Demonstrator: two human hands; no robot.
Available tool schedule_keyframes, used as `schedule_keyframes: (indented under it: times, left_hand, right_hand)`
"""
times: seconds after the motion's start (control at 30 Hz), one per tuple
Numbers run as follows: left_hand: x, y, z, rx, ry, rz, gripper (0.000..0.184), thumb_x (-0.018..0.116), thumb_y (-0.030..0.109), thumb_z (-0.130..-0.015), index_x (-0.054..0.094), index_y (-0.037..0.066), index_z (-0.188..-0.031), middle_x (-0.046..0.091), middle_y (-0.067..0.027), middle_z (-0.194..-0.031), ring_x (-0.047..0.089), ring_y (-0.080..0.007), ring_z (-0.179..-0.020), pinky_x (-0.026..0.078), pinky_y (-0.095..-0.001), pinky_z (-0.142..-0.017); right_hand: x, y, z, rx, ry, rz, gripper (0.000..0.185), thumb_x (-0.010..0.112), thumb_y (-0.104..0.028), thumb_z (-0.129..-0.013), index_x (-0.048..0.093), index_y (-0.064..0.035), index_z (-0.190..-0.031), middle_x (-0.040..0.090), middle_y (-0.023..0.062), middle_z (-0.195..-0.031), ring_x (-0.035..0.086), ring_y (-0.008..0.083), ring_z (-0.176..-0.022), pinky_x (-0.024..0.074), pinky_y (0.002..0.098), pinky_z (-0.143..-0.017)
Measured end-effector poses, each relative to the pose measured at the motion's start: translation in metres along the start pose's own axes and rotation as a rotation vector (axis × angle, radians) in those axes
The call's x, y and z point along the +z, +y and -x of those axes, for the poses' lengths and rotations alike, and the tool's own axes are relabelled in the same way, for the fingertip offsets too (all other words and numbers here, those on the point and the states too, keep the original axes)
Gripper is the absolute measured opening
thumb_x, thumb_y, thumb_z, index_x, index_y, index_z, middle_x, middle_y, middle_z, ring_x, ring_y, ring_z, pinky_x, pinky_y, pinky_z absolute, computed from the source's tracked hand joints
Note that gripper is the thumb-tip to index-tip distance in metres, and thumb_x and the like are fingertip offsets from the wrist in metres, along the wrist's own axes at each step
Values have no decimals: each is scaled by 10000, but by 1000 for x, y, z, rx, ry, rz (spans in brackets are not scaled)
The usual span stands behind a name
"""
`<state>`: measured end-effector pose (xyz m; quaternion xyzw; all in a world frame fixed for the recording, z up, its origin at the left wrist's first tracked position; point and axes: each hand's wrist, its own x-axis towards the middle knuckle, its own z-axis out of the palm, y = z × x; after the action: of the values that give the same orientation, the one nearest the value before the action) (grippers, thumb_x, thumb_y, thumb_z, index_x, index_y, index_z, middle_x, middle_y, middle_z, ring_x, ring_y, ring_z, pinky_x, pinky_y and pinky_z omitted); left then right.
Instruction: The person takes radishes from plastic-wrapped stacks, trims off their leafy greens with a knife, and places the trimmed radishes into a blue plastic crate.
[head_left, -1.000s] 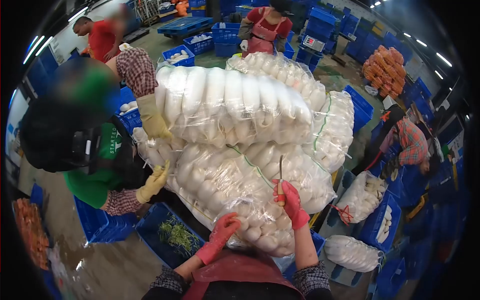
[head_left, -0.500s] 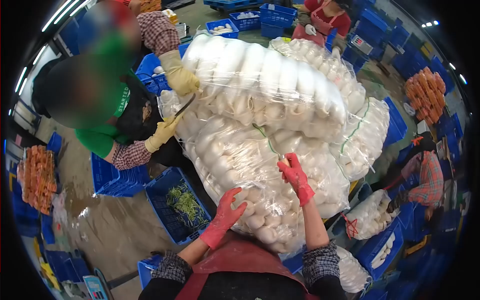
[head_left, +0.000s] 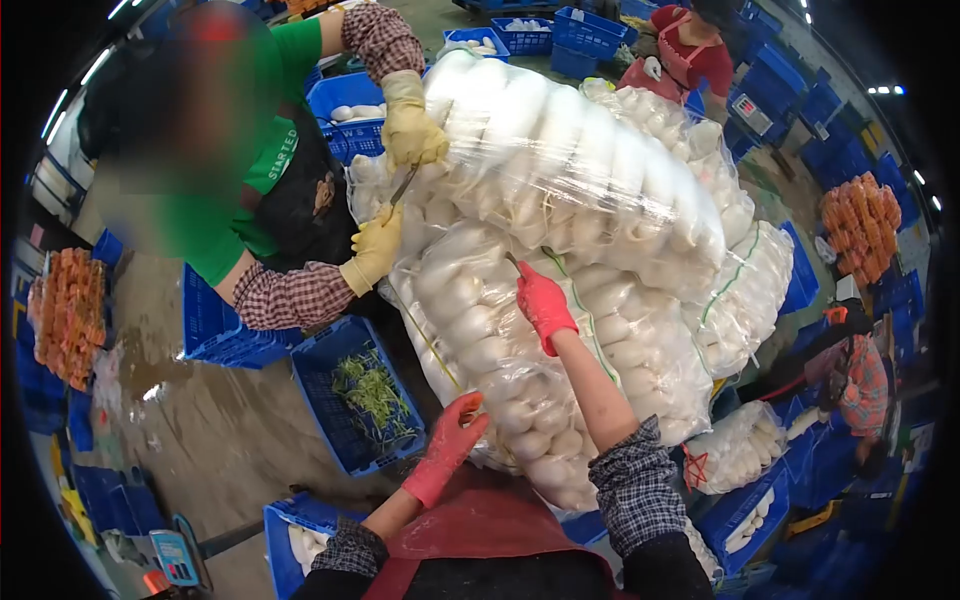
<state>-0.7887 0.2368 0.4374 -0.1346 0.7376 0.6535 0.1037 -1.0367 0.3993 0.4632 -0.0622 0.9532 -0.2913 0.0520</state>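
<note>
Fingers of the right hand, at the centre, are wrapped around a knife; those of the left hand, at lower centre, are half curled, and I cannot tell whether they grip anything. A pile of clear bags, packed with white vegetables, fills the middle. A green-shirted co-worker leans in at upper left. Below sits a blue crate holding green trimmings.
</note>
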Motion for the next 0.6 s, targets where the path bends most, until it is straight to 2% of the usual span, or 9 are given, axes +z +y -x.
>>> schedule_keyframes:
  times: [0.13, 0.2, 0.3, 0.33, 0.37, 0.4, 0.47, 0.57, 0.6]
  left_hand:
    - [-8, -12, -14, 54, 20, 34, 479, 716, 149, -848, 567, 25, -1286, 632, -126, -1206, 611, -207, -1079, 491, -326, -939]
    - [-12, 1, -41, 297, 81, -62, 485, 728, 117, -813, 581, 26, -1266, 622, -147, -1212, 606, -235, -1097, 489, -331, -940]
    - [-11, 31, -97, 426, 76, -167, 531, 709, 110, -797, 548, 31, -1297, 597, -173, -1243, 574, -293, -1150, 470, -372, -970]
    - [-8, 36, -119, 582, 121, -297, 556, 677, 82, -788, 521, 30, -1319, 587, -174, -1257, 551, -315, -1174, 454, -396, -987]
    - [4, 51, -147, 768, 165, -411, 582, 646, 54, -779, 495, 29, -1341, 576, -176, -1271, 527, -337, -1198, 438, -420, -1005]
    - [16, 57, -175, 835, 153, -382, 582, 646, 54, -779, 495, 29, -1341, 576, -176, -1271, 527, -337, -1198, 438, -420, -1005]
    - [17, 59, -216, 737, 77, -695, 607, 584, 38, -769, 456, 24, -1362, 563, -176, -1292, 500, -345, -1234, 433, -435, -1003]
    - [11, 80, -223, 664, 102, -889, 570, 586, 62, -749, 512, 28, -1313, 592, -166, -1253, 529, -319, -1199, 454, -422, -962]
    - [7, 86, -224, 659, 49, -1026, 495, 600, 95, -752, 560, 36, -1242, 616, -157, -1198, 557, -309, -1145, 471, -422, -923]
  right_hand:
    - [3, 20, 20, -44, 47, -32, 358, 470, -238, -950, 533, -128, -1285, 658, 249, -933, 606, 448, -903, 472, 516, -771]
    - [-2, 24, 25, -25, 44, -89, 349, 469, -237, -950, 550, -123, -1270, 659, 247, -949, 607, 448, -907, 473, 520, -768]
    - [-1, 8, 20, 10, -8, -45, 369, 456, -241, -959, 554, -120, -1293, 658, 250, -982, 615, 439, -918, 490, 479, -792]
    - [4, 5, 14, 32, -53, -6, 395, 460, -242, -964, 545, -134, -1334, 658, 249, -1006, 626, 422, -919, 500, 446, -802]
    - [12, 2, 13, 88, -38, -104, 402, 445, -239, -963, 531, -135, -1342, 651, 249, -1033, 623, 423, -933, 495, 459, -817]
    - [20, 7, 18, 137, -1, -196, 410, 430, -237, -962, 517, -136, -1350, 645, 249, -1061, 620, 423, -947, 490, 472, -833]
    - [11, 11, 36, -25, 38, 67, 413, 426, -225, -964, 503, -157, -1365, 643, 250, -1066, 627, 407, -972, 487, 478, -851]
    - [-35, -9, 80, 107, -41, 33, 414, 446, -245, -979, 502, -178, -1384, 649, 253, -1035, 635, 396, -964, 493, 460, -835]
    - [-40, -9, 92, 208, -43, -180, 414, 465, -251, -980, 504, -181, -1386, 652, 252, -1020, 632, 405, -951, 494, 456, -820]
